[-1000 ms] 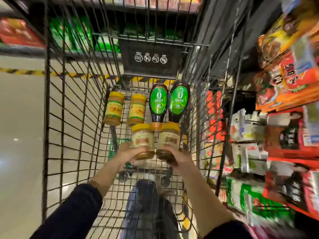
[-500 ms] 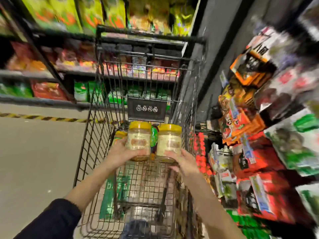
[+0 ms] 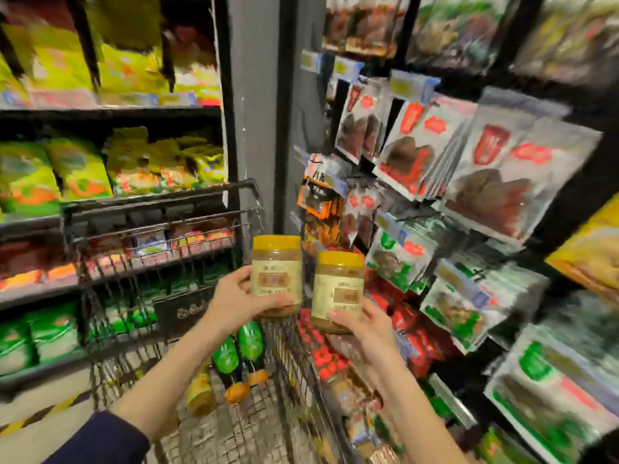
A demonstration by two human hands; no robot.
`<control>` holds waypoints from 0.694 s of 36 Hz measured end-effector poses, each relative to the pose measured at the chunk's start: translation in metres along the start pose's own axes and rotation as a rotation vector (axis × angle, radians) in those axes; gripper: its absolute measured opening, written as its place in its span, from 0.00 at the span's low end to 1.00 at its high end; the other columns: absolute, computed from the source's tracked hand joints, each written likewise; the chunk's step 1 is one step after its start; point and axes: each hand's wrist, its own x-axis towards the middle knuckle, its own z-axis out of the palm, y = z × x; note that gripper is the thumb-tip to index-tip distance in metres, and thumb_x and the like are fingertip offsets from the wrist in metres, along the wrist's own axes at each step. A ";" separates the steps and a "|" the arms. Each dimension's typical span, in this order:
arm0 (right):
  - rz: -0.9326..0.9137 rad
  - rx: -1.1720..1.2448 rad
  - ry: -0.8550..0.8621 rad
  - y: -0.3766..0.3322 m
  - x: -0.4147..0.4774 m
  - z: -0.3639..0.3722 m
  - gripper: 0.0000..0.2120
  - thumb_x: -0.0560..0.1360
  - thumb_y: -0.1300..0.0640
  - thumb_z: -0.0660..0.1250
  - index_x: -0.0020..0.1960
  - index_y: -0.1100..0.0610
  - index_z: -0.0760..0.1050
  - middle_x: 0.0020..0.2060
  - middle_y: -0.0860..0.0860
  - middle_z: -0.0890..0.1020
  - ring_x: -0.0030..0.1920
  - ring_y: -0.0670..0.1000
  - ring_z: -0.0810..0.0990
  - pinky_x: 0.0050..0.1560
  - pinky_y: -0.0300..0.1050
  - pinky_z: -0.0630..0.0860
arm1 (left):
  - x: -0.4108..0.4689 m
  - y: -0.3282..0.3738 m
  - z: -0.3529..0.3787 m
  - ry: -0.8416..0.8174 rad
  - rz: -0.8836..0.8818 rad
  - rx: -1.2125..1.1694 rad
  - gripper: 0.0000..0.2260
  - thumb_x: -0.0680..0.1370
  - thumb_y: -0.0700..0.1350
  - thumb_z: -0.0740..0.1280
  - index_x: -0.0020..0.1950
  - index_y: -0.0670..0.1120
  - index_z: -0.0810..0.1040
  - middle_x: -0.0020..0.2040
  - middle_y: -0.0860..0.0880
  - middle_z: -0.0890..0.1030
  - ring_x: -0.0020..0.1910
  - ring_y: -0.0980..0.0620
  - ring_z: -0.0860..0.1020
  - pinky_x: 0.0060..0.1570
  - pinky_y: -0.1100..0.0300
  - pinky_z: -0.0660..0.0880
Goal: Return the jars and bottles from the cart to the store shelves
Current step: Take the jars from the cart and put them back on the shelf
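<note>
Above the cart (image 3: 157, 204), held at chest level: two yellow-lidded jars of tan paste with cream labels, both upright. Item 1, left jar (image 3: 277, 272): gripped by the left hand (image 3: 234, 299), thumb across the label and fingers curled under the base. Item 2, right jar (image 3: 338, 289): gripped by the right hand (image 3: 361, 326) from below and behind, sitting slightly lower than item 1. The hands are apart, each clamped on its own jar, and the jars are just beside one another without touching. Below the left hand, on the wire floor of the cart: two dark bottles (image 3: 227, 358) with green labels, lying side by side, orange caps toward the person. Beside them lies a third jar (image 3: 201, 393), partly hidden by the left forearm; whether more sit under the arm cannot be told. Left of the left hand: store shelves (image 3: 110, 110) stocked with yellow and green bags. Right of the right hand: hanging packets (image 3: 495, 182) on pegs, blurred. Progress, as judged: early. Two jars are out of the cart but not yet placed, no matching jar shelf is visible, and at least two bottles and one jar are left to return.
</note>
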 end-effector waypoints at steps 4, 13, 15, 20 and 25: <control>-0.108 -0.015 0.163 -0.026 -0.041 -0.019 0.24 0.56 0.64 0.79 0.52 0.59 0.80 0.41 0.49 0.86 0.40 0.46 0.84 0.40 0.37 0.79 | -0.015 0.026 0.021 -0.117 0.122 -0.019 0.20 0.62 0.32 0.78 0.50 0.46 0.78 0.38 0.57 0.84 0.32 0.65 0.80 0.34 0.73 0.76; -0.306 -0.078 0.461 -0.081 -0.142 -0.082 0.17 0.62 0.67 0.77 0.48 0.55 0.79 0.45 0.53 0.85 0.46 0.54 0.83 0.50 0.48 0.79 | -0.063 0.091 0.088 -0.426 0.345 -0.011 0.21 0.61 0.38 0.80 0.51 0.47 0.79 0.41 0.56 0.84 0.37 0.66 0.81 0.38 0.72 0.76; -0.346 -0.085 0.528 -0.093 -0.170 -0.097 0.17 0.62 0.65 0.77 0.48 0.54 0.79 0.44 0.51 0.85 0.45 0.52 0.83 0.45 0.44 0.78 | -0.077 0.104 0.106 -0.493 0.394 -0.022 0.20 0.61 0.37 0.79 0.48 0.49 0.79 0.36 0.60 0.84 0.37 0.65 0.81 0.39 0.72 0.77; -0.451 -0.080 0.676 -0.118 -0.242 -0.137 0.22 0.57 0.61 0.79 0.50 0.55 0.80 0.44 0.50 0.86 0.44 0.50 0.84 0.45 0.46 0.79 | -0.127 0.136 0.156 -0.658 0.477 -0.055 0.23 0.58 0.42 0.82 0.50 0.46 0.80 0.43 0.52 0.85 0.43 0.56 0.83 0.44 0.66 0.79; -0.542 -0.143 0.821 -0.135 -0.333 -0.175 0.23 0.61 0.61 0.78 0.55 0.58 0.78 0.46 0.51 0.85 0.46 0.47 0.84 0.42 0.38 0.79 | -0.197 0.161 0.204 -0.800 0.492 -0.094 0.28 0.57 0.48 0.82 0.54 0.48 0.77 0.42 0.56 0.84 0.41 0.65 0.81 0.39 0.72 0.76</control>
